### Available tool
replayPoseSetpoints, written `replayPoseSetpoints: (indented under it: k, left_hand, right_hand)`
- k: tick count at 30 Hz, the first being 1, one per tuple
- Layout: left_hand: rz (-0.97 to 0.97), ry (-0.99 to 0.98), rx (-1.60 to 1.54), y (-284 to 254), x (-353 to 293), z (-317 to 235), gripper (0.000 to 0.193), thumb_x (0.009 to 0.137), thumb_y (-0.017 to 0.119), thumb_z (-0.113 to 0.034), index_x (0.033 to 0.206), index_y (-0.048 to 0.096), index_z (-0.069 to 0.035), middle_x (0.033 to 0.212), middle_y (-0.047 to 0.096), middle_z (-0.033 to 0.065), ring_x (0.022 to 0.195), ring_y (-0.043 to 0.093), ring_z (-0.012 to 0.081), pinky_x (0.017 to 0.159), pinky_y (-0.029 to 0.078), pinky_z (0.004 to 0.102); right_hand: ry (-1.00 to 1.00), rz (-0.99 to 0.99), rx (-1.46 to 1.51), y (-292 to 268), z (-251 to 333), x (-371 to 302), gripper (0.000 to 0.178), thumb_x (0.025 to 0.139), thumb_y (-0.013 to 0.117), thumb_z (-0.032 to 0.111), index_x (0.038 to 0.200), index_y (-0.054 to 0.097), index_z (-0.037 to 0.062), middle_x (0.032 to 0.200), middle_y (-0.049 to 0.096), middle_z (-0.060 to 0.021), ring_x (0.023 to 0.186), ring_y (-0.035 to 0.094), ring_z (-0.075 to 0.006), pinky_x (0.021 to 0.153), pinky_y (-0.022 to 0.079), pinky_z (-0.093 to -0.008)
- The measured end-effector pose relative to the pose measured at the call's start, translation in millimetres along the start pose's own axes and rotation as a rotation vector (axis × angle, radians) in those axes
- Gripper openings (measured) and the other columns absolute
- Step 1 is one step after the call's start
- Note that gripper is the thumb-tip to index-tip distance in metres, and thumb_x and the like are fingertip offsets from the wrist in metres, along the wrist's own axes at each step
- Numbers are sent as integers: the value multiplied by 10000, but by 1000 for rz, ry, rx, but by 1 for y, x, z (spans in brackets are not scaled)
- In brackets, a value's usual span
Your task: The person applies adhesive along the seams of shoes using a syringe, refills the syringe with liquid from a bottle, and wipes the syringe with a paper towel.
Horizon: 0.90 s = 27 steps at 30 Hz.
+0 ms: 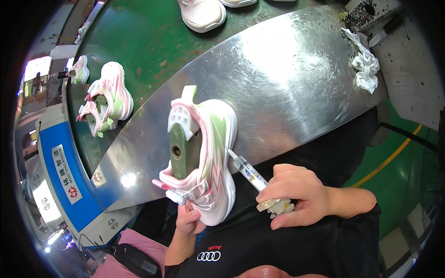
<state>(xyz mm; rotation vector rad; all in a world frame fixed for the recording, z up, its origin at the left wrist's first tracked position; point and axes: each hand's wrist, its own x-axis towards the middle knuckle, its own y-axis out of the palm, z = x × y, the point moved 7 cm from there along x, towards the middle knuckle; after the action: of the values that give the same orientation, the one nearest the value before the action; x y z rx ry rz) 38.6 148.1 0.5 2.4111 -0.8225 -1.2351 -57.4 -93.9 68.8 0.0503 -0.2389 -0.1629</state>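
Observation:
A pink, white and light green sneaker [215,171] sits on a green shoe last [178,155], its toe toward me. My left hand [189,220] is closed on the toe end, with some fingers hidden under the shoe. Beside that hand is a small white ribbed piece [175,196]; I cannot tell whether the hand holds it. My right hand [301,192] grips a clear syringe [250,173] slantwise. Its thin tip is at the sneaker's right side, near where the upper meets the white sole; contact is unclear. A crumpled, pale lump [276,206] is also between the right fingers.
The shiny metal worktop [296,102] runs under the sneaker. Beyond it, a green surface [153,51] carries other sneakers at left [118,90] and a pale shoe [201,14] at the top. Crumpled white tissue [366,69] and a dark-handled blade [382,34] lie at far right.

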Motion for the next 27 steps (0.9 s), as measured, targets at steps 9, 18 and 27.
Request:
replayPoseSetpoints:
  k: [9,18,27]
  left_hand:
    - [211,-120,-221,43,15,18,792,696,603,-37,1405,253,3,1311,473,201,1214,482,349,1030,380,482]
    - [546,-395,-405,92,38,35,768,706,596,68,1407,309,-60,1359,447,149,1276,428,289,1075,326,433]
    - [649,-401,-357,142,70,44,647,736,662,45,1323,418,-75,1259,527,139,1173,518,294,986,444,421]
  right_hand:
    - [152,116,17,5,24,-1,367,733,775,263,1020,637,81,762,594,-23,616,475,-215,551,382,-317]
    - [198,140,-26,-10,70,-26,418,712,800,308,1001,668,37,823,685,-38,571,517,-156,526,338,-284]
    - [142,109,-196,-26,105,-40,398,727,786,263,1021,654,30,785,652,-22,565,472,-154,521,328,-281]
